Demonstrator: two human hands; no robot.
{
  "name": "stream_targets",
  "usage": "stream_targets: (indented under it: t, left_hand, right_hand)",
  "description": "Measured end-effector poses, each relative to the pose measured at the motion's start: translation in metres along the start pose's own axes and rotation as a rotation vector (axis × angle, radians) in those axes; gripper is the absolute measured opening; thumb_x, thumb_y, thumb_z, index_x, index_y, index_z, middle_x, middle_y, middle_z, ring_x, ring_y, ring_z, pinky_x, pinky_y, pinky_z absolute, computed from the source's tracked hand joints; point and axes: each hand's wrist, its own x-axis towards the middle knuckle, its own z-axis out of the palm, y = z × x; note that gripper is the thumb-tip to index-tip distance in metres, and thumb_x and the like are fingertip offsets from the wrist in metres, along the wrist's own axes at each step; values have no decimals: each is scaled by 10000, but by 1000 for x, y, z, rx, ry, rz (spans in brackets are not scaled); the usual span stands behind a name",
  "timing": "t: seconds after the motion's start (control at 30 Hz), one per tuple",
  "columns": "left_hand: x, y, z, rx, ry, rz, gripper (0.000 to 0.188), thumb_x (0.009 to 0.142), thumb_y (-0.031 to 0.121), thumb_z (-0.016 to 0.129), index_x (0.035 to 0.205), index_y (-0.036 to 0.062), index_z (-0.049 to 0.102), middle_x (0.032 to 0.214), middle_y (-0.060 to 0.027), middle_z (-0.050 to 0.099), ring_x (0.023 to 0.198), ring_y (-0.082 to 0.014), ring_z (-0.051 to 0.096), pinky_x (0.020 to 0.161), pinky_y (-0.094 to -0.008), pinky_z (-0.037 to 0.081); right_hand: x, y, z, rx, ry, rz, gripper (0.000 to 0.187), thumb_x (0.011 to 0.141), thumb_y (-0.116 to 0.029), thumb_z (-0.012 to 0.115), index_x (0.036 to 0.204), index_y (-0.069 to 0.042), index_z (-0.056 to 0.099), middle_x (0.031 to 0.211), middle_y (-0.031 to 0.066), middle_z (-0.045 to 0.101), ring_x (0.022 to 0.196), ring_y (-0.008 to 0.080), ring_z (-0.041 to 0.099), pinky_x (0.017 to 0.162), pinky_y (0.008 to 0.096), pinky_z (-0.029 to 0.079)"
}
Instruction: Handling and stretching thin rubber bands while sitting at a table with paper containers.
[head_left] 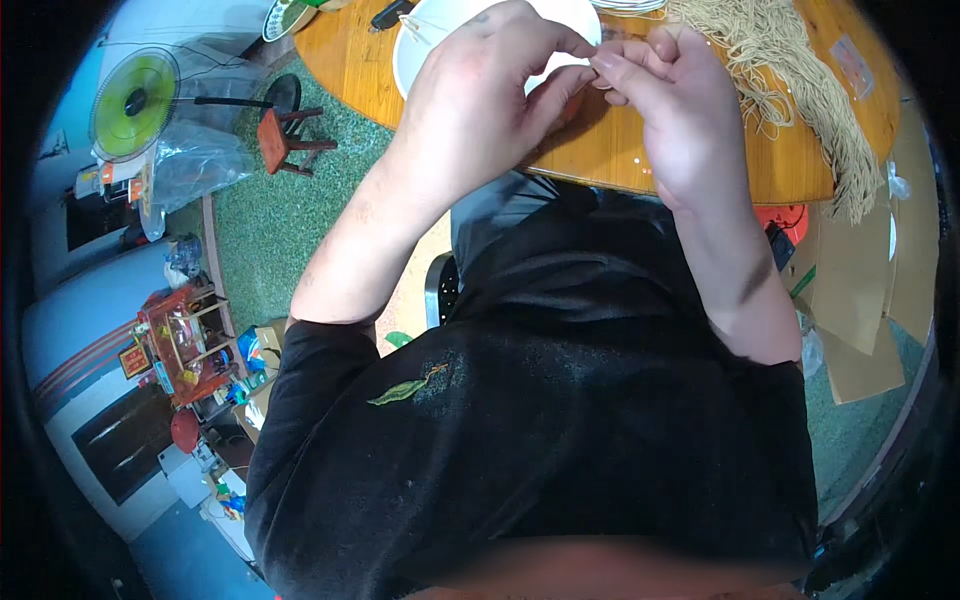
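Note:
My left hand (480, 95) and my right hand (685, 115) meet fingertip to fingertip over the near edge of a wooden table (345, 60). Thumb and index finger are pinched together on each. Whatever lies between the fingertips is too small to make out. Partly behind my left hand is a white basin (408, 68), with thin pale sticks or strands (420, 28) at its left rim. To the right of my right hand, a thick bundle of beige cord (790, 60) spreads over the table and hangs off its edge.
A dark handheld object (391, 13) lies on the table's left part. Small white beads or bits (640, 165) dot the near edge. Left on the green floor stand a small wooden stool (285, 142) and a green fan (135, 103). Flattened cardboard (850, 290) leans at the right.

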Motion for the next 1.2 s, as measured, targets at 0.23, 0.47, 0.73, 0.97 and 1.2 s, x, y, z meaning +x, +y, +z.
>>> stream_targets:
  t: [0.23, 0.47, 0.73, 0.97, 1.2]
  left_hand:
    - [1, -9, 7, 475, 50, 344, 196, 871, 41, 810, 1042, 32, 715, 856, -169, 638, 789, -375, 666, 683, -458, 531]
    - [-2, 1, 7, 161, 138, 128, 206, 870, 56, 818, 1047, 36, 715, 863, -163, 629, 796, -379, 669, 675, -456, 533]
    - [-5, 3, 4, 185, 52, 128, 275, 843, 68, 818, 1111, 32, 764, 862, -143, 611, 794, -368, 670, 680, -457, 540]
    - [-4, -9, 4, 180, 61, 168, 177, 851, 61, 798, 1007, 24, 722, 850, -159, 613, 804, -388, 660, 696, -464, 543]
    - [1, 2, 2, 64, -8, 1, 70, 944, 37, 720, 967, -5, 669, 853, -155, 640, 789, -329, 654, 686, -412, 527]
  right_hand:
    - [-4, 3, -3, 276, 9, 117, 184, 1011, -63, 700, 1031, -110, 524, 1138, 140, 749, 1037, 202, 724, 903, 332, 528]
    - [-7, 7, -2, 432, 33, 181, 167, 1008, -42, 689, 1036, -143, 558, 1140, 94, 749, 1043, 173, 710, 912, 334, 523]
    - [-9, 9, -2, 486, 45, 209, 167, 1014, -41, 685, 1044, -147, 559, 1163, 100, 744, 1048, 178, 709, 949, 343, 529]
    - [-8, 7, 5, 315, -46, -11, 237, 979, 80, 693, 1032, -87, 533, 1183, 151, 737, 1098, 219, 727, 970, 332, 564]
    - [2, 4, 4, -237, -29, -573, 215, 937, 121, 721, 988, -36, 585, 1079, 95, 725, 1011, 187, 729, 948, 312, 573]
